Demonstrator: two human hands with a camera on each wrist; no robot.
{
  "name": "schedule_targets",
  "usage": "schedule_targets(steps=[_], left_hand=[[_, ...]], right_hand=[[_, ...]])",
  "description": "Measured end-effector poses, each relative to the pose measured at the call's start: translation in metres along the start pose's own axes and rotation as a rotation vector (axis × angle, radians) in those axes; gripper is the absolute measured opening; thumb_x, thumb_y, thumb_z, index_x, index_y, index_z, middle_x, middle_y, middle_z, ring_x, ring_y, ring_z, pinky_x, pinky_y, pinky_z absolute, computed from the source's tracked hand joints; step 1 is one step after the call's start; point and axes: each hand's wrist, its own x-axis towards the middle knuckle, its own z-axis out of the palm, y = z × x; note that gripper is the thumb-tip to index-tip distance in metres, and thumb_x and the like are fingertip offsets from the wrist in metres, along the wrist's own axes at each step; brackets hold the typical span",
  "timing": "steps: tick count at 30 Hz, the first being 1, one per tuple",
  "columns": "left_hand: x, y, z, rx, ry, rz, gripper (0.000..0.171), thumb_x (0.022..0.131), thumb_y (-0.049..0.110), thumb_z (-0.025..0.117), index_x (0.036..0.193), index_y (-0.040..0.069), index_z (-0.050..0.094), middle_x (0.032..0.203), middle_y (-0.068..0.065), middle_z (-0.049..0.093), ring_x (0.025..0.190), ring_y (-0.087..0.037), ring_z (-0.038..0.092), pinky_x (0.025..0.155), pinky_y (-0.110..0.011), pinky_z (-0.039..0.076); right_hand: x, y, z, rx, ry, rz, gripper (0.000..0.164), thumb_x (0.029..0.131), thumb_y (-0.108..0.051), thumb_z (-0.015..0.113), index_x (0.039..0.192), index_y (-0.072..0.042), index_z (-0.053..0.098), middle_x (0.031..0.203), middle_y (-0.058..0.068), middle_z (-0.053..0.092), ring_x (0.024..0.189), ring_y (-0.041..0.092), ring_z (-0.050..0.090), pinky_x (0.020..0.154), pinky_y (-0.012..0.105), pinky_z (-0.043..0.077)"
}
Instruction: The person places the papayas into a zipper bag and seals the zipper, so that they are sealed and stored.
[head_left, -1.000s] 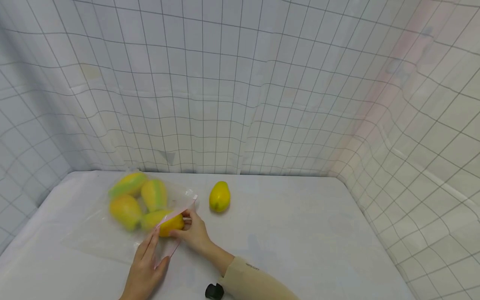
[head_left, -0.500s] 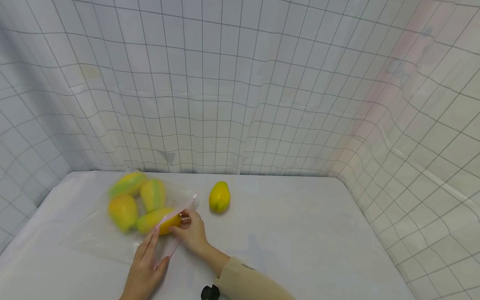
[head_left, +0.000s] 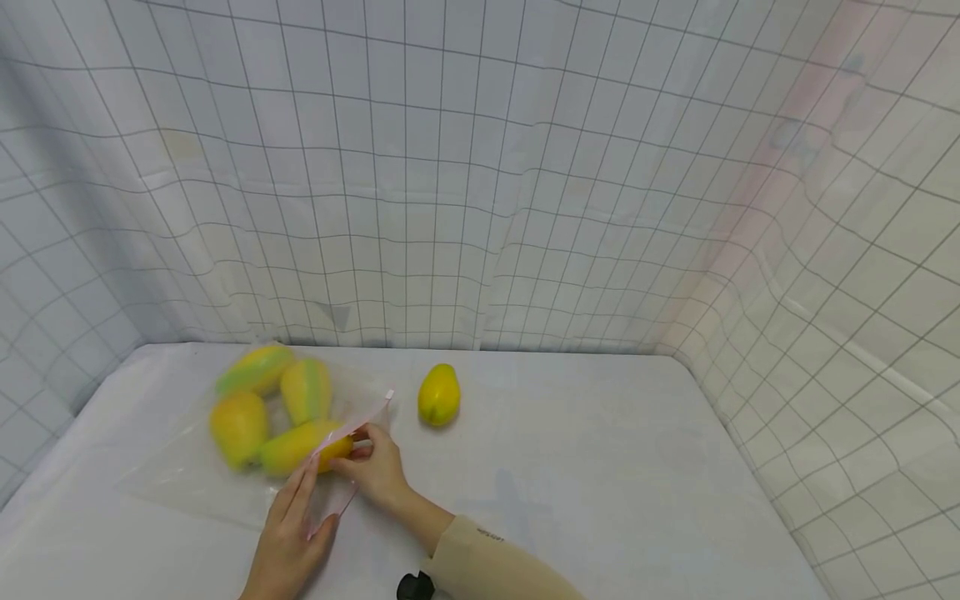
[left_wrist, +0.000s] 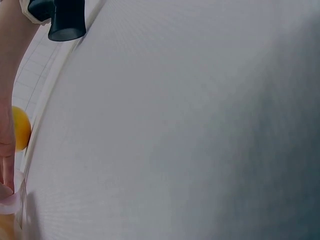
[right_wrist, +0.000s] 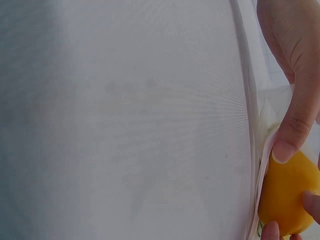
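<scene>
A clear plastic zip bag [head_left: 187, 487] with a pink rim lies on the left of the table, several yellow-green papayas inside. At its mouth my right hand [head_left: 381, 471] grips the end of one papaya [head_left: 292, 452], most of which is within the bag. In the right wrist view that papaya [right_wrist: 287, 195] is yellow, with right fingertips [right_wrist: 270, 231] against it. My left hand [head_left: 288, 542] spreads the mouth, straight fingers at the upper rim and thumb near the lower rim. The left wrist view catches the right hand [left_wrist: 6, 150] at its edge.
One loose yellow papaya [head_left: 439, 395] stands on the white table [head_left: 600, 475], right of the bag. Grid-patterned curtains [head_left: 465, 183] enclose the table at the back and sides. A black wrist camera [head_left: 415, 586] sits by the beige sleeve [head_left: 498, 562].
My right hand has pushed the papaya farther left into the bag. The papaya at the far left inside has shifted slightly left. My left hand and the loose papaya have stayed put.
</scene>
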Motion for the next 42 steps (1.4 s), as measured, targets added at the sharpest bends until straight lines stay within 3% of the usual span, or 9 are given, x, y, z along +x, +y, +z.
schedule_targets(steps=[13,16,22,30,36,42], left_hand=[[-0.002,0.002,-0.004,0.003,-0.069,-0.057,0.073,0.092,0.049,0.039,0.129,-0.014,0.041,0.138,-0.02,0.039,0.133,-0.006,0.025,0.109,-0.017,0.018],[-0.002,0.002,-0.003,-0.003,-0.062,-0.054,0.073,0.092,0.049,0.04,0.128,-0.014,0.042,0.138,-0.02,0.04,0.132,-0.007,0.026,0.109,-0.017,0.019],[-0.003,0.0,-0.001,0.011,-0.037,-0.039,0.072,0.091,0.049,0.042,0.128,-0.013,0.043,0.136,-0.021,0.042,0.132,-0.007,0.026,0.109,-0.018,0.018],[-0.003,0.001,-0.001,0.01,-0.052,-0.054,0.072,0.092,0.05,0.041,0.13,-0.012,0.042,0.14,-0.016,0.04,0.133,-0.007,0.026,0.109,-0.018,0.018],[-0.001,0.002,-0.001,0.029,-0.044,-0.043,0.071,0.092,0.05,0.04,0.131,-0.01,0.041,0.139,-0.016,0.04,0.132,-0.007,0.026,0.109,-0.018,0.018],[-0.003,0.002,-0.002,0.028,-0.074,-0.071,0.074,0.092,0.051,0.038,0.132,-0.011,0.04,0.138,-0.019,0.04,0.133,-0.006,0.024,0.11,-0.018,0.017]], right_hand=[[-0.001,-0.001,-0.006,0.017,-0.095,0.03,0.029,0.078,-0.009,0.071,0.103,-0.002,0.059,0.102,0.006,0.061,0.082,0.011,0.064,0.067,0.017,0.053],[-0.001,-0.001,-0.011,0.032,-0.081,0.038,0.032,0.077,-0.008,0.072,0.106,-0.001,0.06,0.102,0.008,0.062,0.081,0.012,0.064,0.067,0.018,0.053],[0.0,-0.003,-0.025,0.085,0.137,-0.038,0.029,0.074,0.0,0.07,0.101,0.003,0.062,0.095,0.016,0.063,0.074,0.014,0.061,0.069,0.018,0.053],[0.01,-0.005,-0.054,0.045,0.4,-0.225,0.029,0.077,-0.002,0.069,0.103,0.004,0.057,0.099,0.017,0.061,0.089,0.034,0.057,0.079,0.041,0.052],[0.017,0.002,-0.073,-0.105,0.492,-0.264,0.034,0.076,-0.001,0.07,0.107,0.003,0.056,0.102,0.016,0.056,0.094,0.028,0.053,0.084,0.037,0.049],[0.023,0.012,-0.083,-0.218,0.504,-0.182,0.04,0.076,-0.005,0.071,0.112,-0.002,0.056,0.112,0.011,0.052,0.105,0.025,0.047,0.094,0.039,0.043]])
